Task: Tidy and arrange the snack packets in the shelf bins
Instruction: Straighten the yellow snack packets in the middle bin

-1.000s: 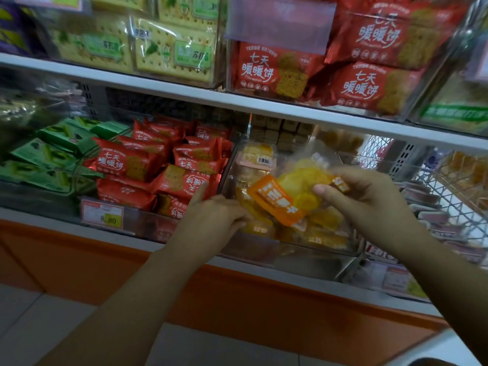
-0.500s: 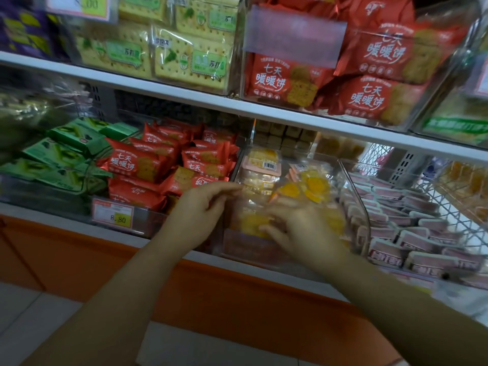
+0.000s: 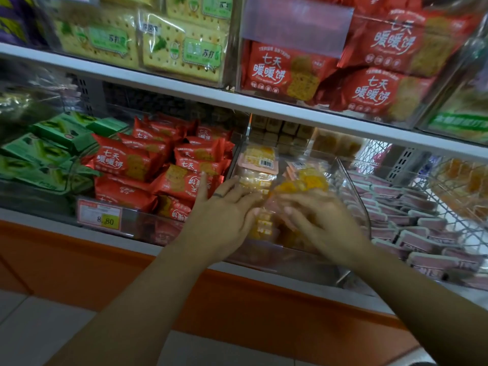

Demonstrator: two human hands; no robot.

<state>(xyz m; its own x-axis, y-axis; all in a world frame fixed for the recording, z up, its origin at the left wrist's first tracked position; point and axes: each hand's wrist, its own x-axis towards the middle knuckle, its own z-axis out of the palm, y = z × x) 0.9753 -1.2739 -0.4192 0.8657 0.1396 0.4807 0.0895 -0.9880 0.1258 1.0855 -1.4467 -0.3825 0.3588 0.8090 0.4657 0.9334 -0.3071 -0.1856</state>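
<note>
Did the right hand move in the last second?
Yes. Against the clear plastic bin, the right hand moved left and down, onto the yellow snack packets inside.

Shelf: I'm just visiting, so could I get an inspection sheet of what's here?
Surface: shelf ledge, clear bins on it.
Job's things: yellow packets heaped in the middle bin; red packets in the bin to its left.
Clutter: green packets far left, pink packets right, price tag.
Hands: left hand, fingers straight, touches the yellow packets; right hand rests on them, grip blurred.
Cables: nothing seen.
Surroundings: upper shelf with crackers, orange panel below.
</note>
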